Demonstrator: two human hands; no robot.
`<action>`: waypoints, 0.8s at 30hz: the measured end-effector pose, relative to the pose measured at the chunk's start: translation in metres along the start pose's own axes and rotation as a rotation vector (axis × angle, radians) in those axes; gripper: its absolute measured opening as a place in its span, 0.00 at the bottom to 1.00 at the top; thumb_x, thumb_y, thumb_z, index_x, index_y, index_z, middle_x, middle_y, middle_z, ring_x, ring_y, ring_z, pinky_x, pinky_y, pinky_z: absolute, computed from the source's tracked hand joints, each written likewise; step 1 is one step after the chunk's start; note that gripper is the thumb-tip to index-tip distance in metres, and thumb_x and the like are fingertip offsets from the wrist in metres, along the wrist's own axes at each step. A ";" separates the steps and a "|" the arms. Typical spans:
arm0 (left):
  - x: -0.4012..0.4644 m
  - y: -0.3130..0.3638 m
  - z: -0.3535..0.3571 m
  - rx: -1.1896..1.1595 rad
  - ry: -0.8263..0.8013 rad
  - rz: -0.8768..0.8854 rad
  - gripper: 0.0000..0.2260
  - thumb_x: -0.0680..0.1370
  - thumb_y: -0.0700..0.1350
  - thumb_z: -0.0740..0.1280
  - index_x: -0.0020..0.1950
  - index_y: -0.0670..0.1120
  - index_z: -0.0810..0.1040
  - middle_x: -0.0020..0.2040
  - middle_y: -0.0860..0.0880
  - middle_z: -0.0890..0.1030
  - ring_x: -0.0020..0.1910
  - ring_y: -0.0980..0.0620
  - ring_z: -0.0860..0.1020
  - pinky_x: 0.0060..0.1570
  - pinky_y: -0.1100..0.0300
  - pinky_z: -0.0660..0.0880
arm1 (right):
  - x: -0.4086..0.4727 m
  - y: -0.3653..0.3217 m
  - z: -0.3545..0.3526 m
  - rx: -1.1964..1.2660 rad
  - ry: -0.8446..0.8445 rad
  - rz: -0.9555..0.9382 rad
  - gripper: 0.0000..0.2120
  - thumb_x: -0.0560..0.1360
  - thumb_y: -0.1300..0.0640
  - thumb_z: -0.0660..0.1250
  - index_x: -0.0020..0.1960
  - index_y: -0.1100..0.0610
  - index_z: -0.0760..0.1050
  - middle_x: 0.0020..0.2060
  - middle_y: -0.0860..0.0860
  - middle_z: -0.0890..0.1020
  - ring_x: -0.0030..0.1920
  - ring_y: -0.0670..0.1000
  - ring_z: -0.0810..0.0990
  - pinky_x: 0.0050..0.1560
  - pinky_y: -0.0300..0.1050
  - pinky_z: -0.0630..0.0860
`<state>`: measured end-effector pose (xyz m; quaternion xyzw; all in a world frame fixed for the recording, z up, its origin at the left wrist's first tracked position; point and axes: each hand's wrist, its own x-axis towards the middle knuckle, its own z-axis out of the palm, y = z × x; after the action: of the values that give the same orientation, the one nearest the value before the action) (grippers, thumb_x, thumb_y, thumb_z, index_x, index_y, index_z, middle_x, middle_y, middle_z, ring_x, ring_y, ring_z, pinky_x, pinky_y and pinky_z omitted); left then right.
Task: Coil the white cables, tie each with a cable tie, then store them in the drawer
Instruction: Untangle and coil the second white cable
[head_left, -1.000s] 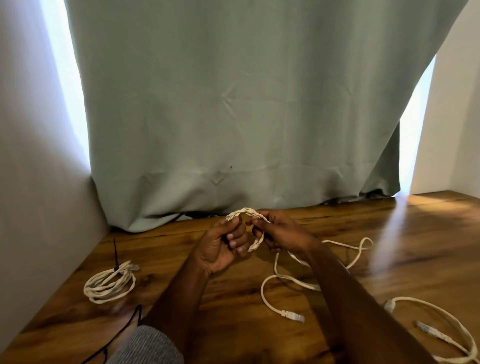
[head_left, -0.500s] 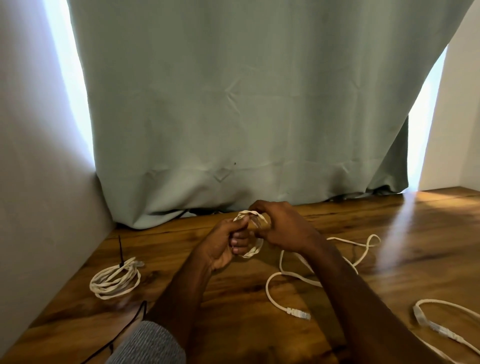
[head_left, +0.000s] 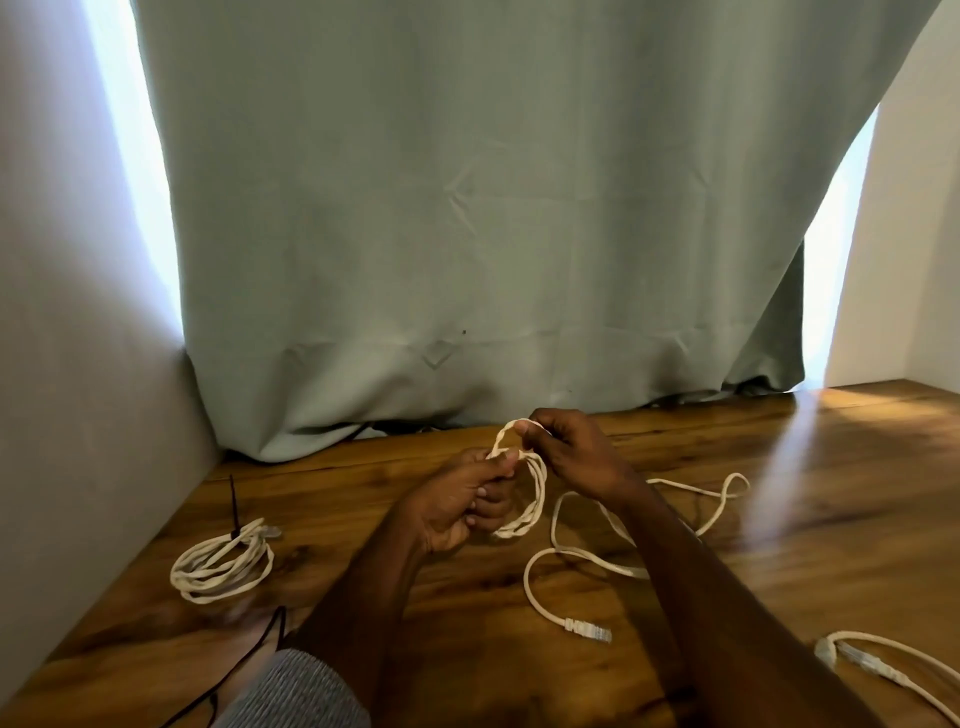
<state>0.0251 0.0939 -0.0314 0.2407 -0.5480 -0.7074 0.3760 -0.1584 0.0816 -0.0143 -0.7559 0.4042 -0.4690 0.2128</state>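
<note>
Left hand: the left hand (head_left: 457, 501) grips the near-left side of the small coil (head_left: 524, 483), thumb over the strands and fingers curled beneath.
Right hand: the right hand (head_left: 574, 452) pinches the top of the small coil between thumb and fingertips; the two hands are close together, both closed on the same loop.
Small coil: white cable wound in a few twisted turns, held just above the wooden floor (head_left: 779, 519) in front of the green curtain (head_left: 467, 208); the loop stands nearly upright, its long axis running from the curtain side down toward the person.
Loose tail: the uncoiled rest of that cable (head_left: 571, 551) lies on the floor to the right of the small coil, snaking in open curves; its plug end (head_left: 589, 631) lies nearer the person and points right.
Tied coil: a finished white coil (head_left: 223, 564) lies flat on the floor well to the left of the small coil, near the wall (head_left: 78, 415); a black cable tie (head_left: 234, 506) round it sticks upward.
Second cable: another white cable (head_left: 883, 662) lies uncoiled far right of the small coil, nearer the person, and runs out of view.
Containers: none can be seen.
</note>
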 end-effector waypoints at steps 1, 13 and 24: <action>-0.001 0.002 0.000 -0.061 0.008 0.023 0.11 0.79 0.49 0.63 0.39 0.45 0.71 0.25 0.52 0.62 0.20 0.59 0.58 0.22 0.65 0.50 | -0.001 -0.002 0.000 0.044 -0.023 0.012 0.15 0.83 0.50 0.64 0.39 0.53 0.78 0.26 0.43 0.76 0.28 0.41 0.72 0.31 0.38 0.68; 0.000 0.015 -0.010 -0.425 0.062 0.238 0.19 0.81 0.55 0.58 0.33 0.47 0.67 0.20 0.53 0.61 0.15 0.59 0.60 0.16 0.69 0.56 | -0.006 -0.035 0.005 0.632 -0.315 0.304 0.19 0.85 0.46 0.54 0.50 0.57 0.77 0.30 0.50 0.77 0.25 0.47 0.57 0.28 0.41 0.53; -0.002 0.017 -0.003 -0.325 -0.085 0.210 0.15 0.80 0.51 0.61 0.37 0.45 0.73 0.21 0.53 0.64 0.19 0.56 0.62 0.25 0.60 0.60 | 0.001 -0.029 0.016 0.451 -0.142 0.314 0.18 0.85 0.43 0.55 0.42 0.53 0.70 0.28 0.47 0.67 0.26 0.45 0.61 0.27 0.39 0.58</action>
<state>0.0334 0.0918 -0.0159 0.0880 -0.4640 -0.7530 0.4582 -0.1320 0.0966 -0.0005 -0.6487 0.3859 -0.4542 0.4733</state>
